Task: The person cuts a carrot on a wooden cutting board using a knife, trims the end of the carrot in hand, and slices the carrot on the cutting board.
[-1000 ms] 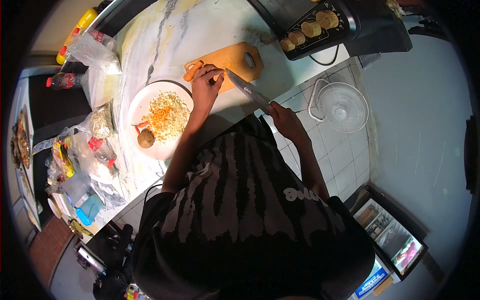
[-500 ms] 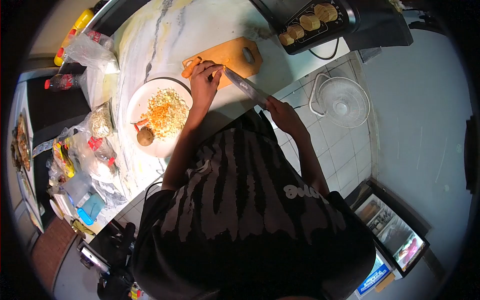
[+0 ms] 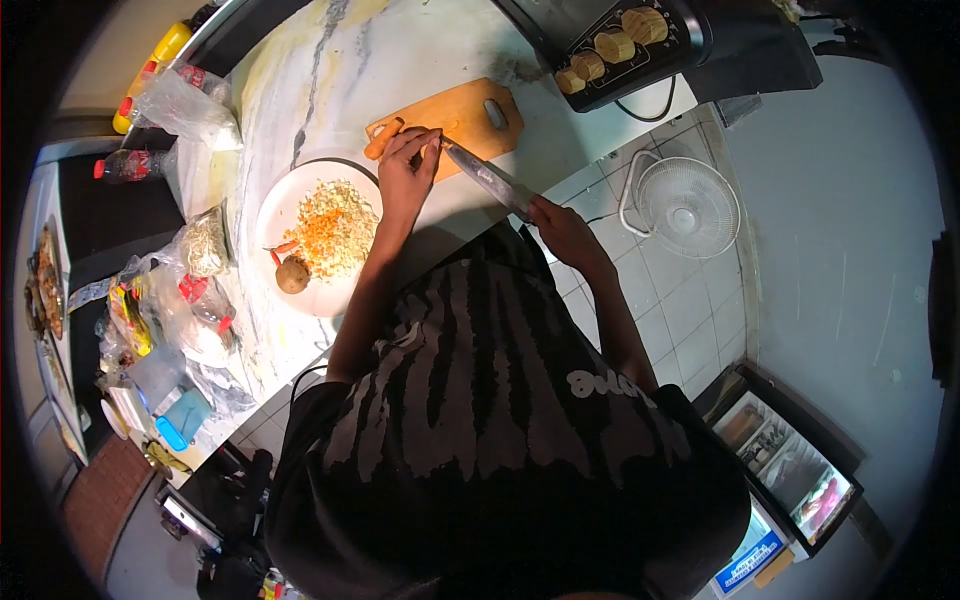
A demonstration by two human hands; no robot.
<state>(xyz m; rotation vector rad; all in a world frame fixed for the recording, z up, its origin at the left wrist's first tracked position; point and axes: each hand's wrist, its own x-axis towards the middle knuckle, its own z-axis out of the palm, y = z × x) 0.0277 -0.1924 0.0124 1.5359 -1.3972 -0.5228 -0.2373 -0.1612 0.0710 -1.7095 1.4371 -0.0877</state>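
Pinching carrot [image 3: 384, 138] — left hand [image 3: 406, 170] | gripping knife [image 3: 488, 178] — right hand [image 3: 564, 232] | plate [image 3: 282, 205], knobbed appliance [image 3: 632, 66] near board [image 3: 462, 108]

Marbled counter [image 3: 400, 50] — cutting board [image 3: 465, 105], plate [image 3: 284, 208]

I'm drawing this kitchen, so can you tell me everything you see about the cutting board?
The cutting board is orange-brown and looks wooden. It lies flat, slanted, on the marble-patterned counter. Its right end has cut-off corners and a long, rounded hole. The left hand and knife partly cover its near edge; whether they touch it, I can't tell.
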